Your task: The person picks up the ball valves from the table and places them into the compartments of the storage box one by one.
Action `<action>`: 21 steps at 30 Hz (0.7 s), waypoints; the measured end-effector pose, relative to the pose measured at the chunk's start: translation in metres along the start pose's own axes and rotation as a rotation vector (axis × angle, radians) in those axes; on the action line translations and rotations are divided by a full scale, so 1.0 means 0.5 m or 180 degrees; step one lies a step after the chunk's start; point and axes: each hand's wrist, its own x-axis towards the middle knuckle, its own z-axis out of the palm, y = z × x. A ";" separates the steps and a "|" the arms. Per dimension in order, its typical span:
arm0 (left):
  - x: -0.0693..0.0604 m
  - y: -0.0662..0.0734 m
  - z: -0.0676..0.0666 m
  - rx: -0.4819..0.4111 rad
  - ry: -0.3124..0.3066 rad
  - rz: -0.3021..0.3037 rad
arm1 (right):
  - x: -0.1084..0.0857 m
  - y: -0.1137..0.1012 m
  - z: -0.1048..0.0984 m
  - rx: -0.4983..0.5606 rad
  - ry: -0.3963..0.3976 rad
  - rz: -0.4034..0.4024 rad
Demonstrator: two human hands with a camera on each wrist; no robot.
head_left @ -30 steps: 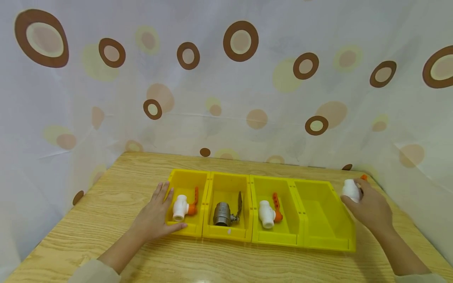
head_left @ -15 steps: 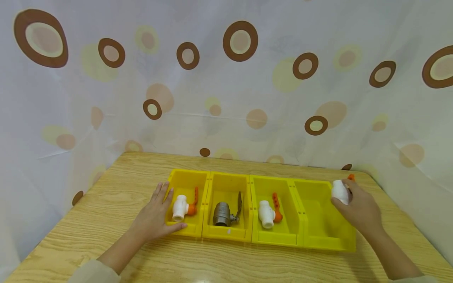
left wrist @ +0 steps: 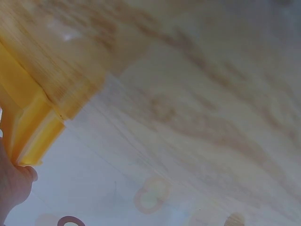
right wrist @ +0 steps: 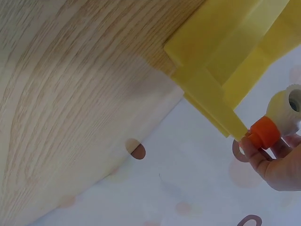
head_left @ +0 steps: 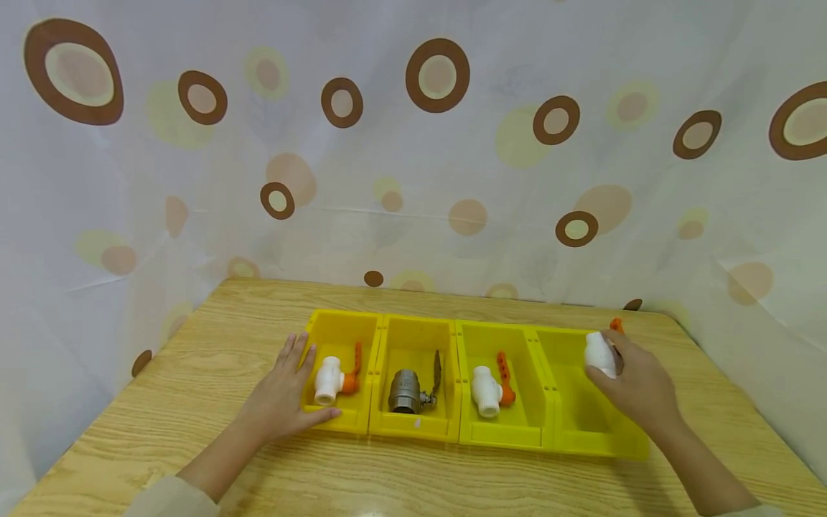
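Note:
My right hand (head_left: 639, 388) grips a white plastic ball valve (head_left: 599, 353) by its orange handle side, above the rightmost yellow bin (head_left: 601, 444). In the right wrist view, the fingers hold the orange part (right wrist: 265, 132) close to the bin's rim. My left hand (head_left: 278, 395) rests on the leftmost yellow bin (head_left: 339, 418), its fingers along the side wall and its thumb at the front lip. That bin holds another white ball valve (head_left: 329, 379) with an orange lever. A metal ball valve (head_left: 405, 391) lies in the second bin, and a white one (head_left: 486, 391) in the third.
The yellow bins stand side by side in a joined row on a wood-grain table (head_left: 213, 345). A pale curtain (head_left: 452, 165) with brown and cream circles hangs behind the table and along both sides.
My right hand has moved left with the white ball valve, from beside the row to over the rightmost bin. My left hand and the other valves have stayed put.

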 end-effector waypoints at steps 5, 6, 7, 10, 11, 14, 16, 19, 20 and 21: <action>0.000 0.000 0.000 0.0041 0.0004 0.0011 | -0.007 -0.011 0.010 0.0003 -0.0094 -0.0140; 0.000 0.000 0.000 0.0044 0.0007 0.0012 | -0.007 -0.013 0.012 0.0011 -0.0110 -0.0160; 0.000 0.000 0.000 0.0039 0.0009 0.0012 | -0.008 -0.015 0.014 0.0030 -0.0128 -0.0171; 0.000 -0.002 0.002 0.0020 0.0011 0.0012 | -0.008 -0.018 0.019 0.0061 -0.0162 -0.0175; -0.001 -0.002 0.003 0.0014 0.0015 0.0012 | -0.007 -0.018 0.021 0.0056 -0.0165 -0.0177; -0.001 -0.002 0.003 0.0011 0.0021 0.0013 | -0.007 -0.018 0.025 0.0050 -0.0225 -0.0160; -0.002 -0.002 0.003 0.0014 0.0002 0.0002 | -0.007 -0.019 0.028 0.0041 -0.0258 -0.0150; -0.002 0.000 0.001 0.0023 -0.0018 -0.0011 | -0.009 -0.020 0.031 0.0044 -0.0322 -0.0118; -0.002 0.000 0.000 0.0028 -0.0005 -0.0001 | -0.010 -0.020 0.032 0.0031 -0.0330 -0.0106; -0.002 0.000 -0.001 0.0026 -0.0013 -0.0005 | -0.010 -0.020 0.033 0.0021 -0.0350 -0.0094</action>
